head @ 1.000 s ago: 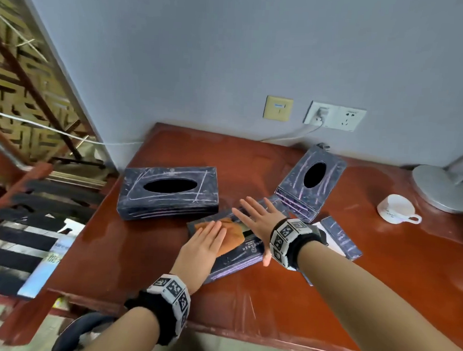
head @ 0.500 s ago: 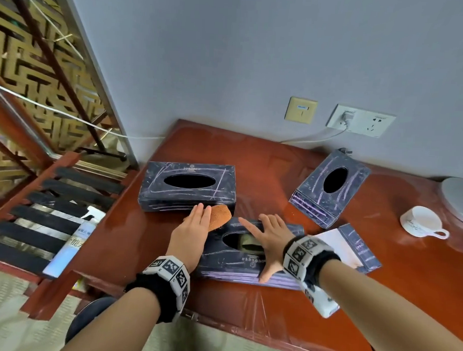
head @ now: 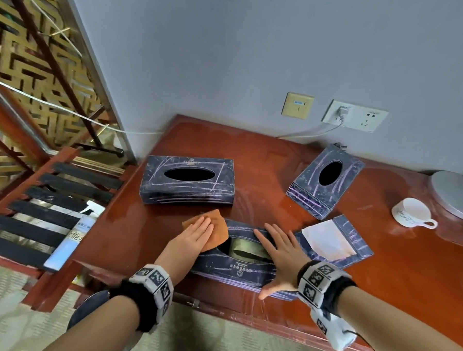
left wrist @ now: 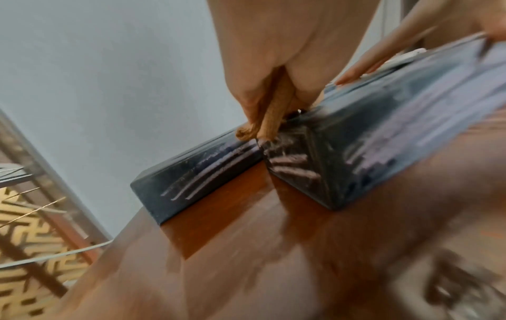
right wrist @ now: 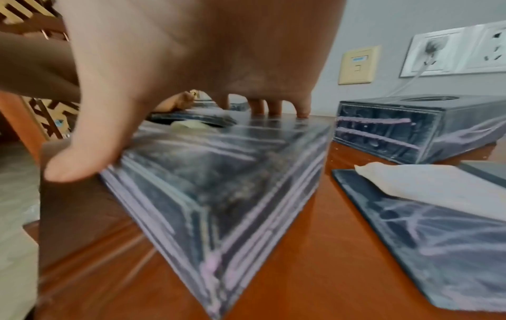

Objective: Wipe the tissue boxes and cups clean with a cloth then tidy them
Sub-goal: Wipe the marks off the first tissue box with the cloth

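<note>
A dark marbled tissue box (head: 236, 269) lies near the table's front edge, with paper showing in its oval slot. My left hand (head: 195, 235) lies flat with straight fingers on an orange cloth (head: 217, 228), pressing it on the box's left end. In the left wrist view the cloth (left wrist: 273, 108) bunches under the hand at the box corner (left wrist: 315, 164). My right hand (head: 277, 255) rests flat on the box's right half, thumb over its front edge. A second box (head: 188, 183) sits behind, a third (head: 323, 188) at back right. A white cup (head: 410, 215) stands far right.
A flat dark panel (head: 355, 241) with a white tissue pack (head: 326, 239) lies right of the near box. A grey lamp base (head: 457, 195) stands behind the cup. A cable runs from the wall socket (head: 354, 116). A spray bottle (head: 69, 236) lies on slats left of the table.
My left hand has slid the cloth from over the box's slot out to its left end. The right hand stays flat on the box.
</note>
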### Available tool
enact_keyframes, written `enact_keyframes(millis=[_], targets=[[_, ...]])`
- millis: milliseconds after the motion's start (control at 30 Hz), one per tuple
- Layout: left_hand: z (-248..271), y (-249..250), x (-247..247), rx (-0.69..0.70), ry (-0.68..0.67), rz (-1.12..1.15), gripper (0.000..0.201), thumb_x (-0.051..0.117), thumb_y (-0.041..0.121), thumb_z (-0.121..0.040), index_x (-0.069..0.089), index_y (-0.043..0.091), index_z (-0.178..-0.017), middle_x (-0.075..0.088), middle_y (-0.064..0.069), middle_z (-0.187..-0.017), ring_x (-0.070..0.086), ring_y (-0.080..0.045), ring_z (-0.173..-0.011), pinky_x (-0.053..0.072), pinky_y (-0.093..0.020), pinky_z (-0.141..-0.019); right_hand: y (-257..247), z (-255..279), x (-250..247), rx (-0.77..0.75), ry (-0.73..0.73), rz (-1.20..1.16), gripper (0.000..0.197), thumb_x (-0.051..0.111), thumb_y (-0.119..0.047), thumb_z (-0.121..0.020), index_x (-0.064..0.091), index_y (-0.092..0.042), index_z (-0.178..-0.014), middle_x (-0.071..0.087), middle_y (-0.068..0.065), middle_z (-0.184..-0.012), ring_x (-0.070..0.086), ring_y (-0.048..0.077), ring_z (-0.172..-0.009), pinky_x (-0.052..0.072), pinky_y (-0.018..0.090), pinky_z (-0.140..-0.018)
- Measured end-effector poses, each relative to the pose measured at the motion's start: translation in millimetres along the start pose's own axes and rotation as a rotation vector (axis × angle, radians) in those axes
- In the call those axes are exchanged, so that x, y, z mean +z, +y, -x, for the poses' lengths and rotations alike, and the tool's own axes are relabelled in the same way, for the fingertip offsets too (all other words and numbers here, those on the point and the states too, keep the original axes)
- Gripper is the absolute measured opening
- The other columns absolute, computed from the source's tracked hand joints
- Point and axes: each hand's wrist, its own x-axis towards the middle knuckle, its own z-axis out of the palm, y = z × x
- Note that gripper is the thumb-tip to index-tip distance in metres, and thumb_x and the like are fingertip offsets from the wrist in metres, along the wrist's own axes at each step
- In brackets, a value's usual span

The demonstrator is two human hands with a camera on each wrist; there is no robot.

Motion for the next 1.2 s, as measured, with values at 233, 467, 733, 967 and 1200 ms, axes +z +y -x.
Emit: enact_keyframes(millis=[233,467,733,967,1200], targets=[[63,15,21,0.204,-0.061,0.150,0.054,0.039,0.006,-0.077,0.056,0.015,-0.127,0.052,0.001,-0.138,0.046,-0.013,-0.128,0.031,-0.023,-0.111,0,-1,4,0.012,0.049,0.012,0.127,0.064,-0.076,-0.055,-0.010,-0.030,-0.147,-0.005,0.002,-0.156,-0.004,0.023,-0.144,-0.005,0.046,-0.118],[-11,-6,-15,-0.205,0.128,0.129,0.061,0.039,-0.013,-0.086,0.034,0.004,-0.144,0.032,-0.007,-0.151,0.032,-0.023,-0.140,0.034,-0.030,-0.110,9,6,0,0.009,0.003,-0.039,0.133,0.063,-0.078,-0.054,-0.020,-0.027,-0.145,-0.020,0.001,-0.155,-0.019,0.020,-0.143,-0.014,0.045,-0.114],[63,20,11,0.077,-0.037,0.062,0.052,0.036,0.003,-0.075,0.055,0.003,-0.123,0.062,-0.010,-0.125,0.053,-0.025,-0.121,0.023,-0.028,-0.111,9,13,0,0.104,-0.038,-0.222,0.137,0.072,-0.071,-0.053,-0.017,-0.024,-0.146,-0.019,-0.001,-0.155,-0.017,0.019,-0.144,0.003,0.050,-0.118],[15,-9,-28,-0.110,0.152,0.232,0.053,0.042,-0.008,-0.081,0.051,0.003,-0.133,0.050,-0.012,-0.138,0.045,-0.027,-0.130,0.028,-0.022,-0.111,10,13,2,0.101,-0.014,-0.244,0.137,0.072,-0.072,-0.052,-0.015,-0.022,-0.146,-0.014,0.000,-0.156,-0.014,0.019,-0.144,0.007,0.049,-0.118],[-32,34,-8,-0.377,-0.018,0.091,0.056,0.039,-0.003,-0.094,0.022,0.002,-0.147,0.020,-0.016,-0.155,0.018,-0.029,-0.144,0.026,-0.032,-0.113,9,12,1,0.112,-0.027,-0.256,0.137,0.074,-0.069,-0.052,-0.014,-0.023,-0.146,-0.013,0.000,-0.156,-0.013,0.019,-0.144,0.008,0.049,-0.118]])
